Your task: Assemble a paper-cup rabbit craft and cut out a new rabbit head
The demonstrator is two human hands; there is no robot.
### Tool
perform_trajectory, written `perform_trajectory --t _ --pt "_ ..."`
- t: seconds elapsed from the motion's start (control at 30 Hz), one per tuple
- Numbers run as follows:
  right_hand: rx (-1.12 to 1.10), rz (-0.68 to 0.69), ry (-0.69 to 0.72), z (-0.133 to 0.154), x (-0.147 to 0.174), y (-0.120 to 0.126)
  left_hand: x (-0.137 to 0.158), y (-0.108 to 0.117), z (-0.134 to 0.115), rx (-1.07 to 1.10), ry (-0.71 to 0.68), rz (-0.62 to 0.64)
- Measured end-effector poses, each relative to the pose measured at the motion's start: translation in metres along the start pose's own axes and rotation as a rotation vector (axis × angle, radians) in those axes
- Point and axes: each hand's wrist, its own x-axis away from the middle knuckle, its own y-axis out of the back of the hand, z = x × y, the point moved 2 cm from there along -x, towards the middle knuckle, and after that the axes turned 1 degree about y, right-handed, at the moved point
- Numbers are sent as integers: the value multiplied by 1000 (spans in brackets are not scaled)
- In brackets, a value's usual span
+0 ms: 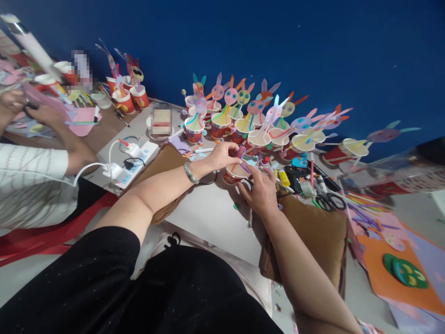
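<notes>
A red-and-white paper cup (pixel 229 177) stands on the table right in front of me. My left hand (pixel 222 157) pinches purple and orange paper strips (pixel 240 151) over the cup's mouth between thumb and fingers. At the cup's right side, my right hand (pixel 261 188) grips the rim, with a fingertip by the purple strip's lower end. How the strips meet the cup is partly hidden by my fingers. Behind it, several paper cups (pixel 257 138) carry paper rabbit heads on coloured strips.
Brown cushions (pixel 313 236) lie on either side of me. Black-handled scissors (pixel 330 201) and markers are at right, by coloured paper (pixel 396 260). A power strip (pixel 139 160) with cables sits at left. Farther left, another person's hands (pixel 45 111) work with pink paper.
</notes>
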Motion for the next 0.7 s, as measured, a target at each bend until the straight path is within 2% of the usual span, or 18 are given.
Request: perform_trajectory --t 0.23,0.53,0.7 --pt "-3 -2 -24 0 0 -1 2 -1 -3 12 12 1" --pt "-6 -45 -5 -9 0 2 2 -4 -3 171 91 20" --pt "-76 -79 -48 -18 2 4 1 5 -4 253 143 43"
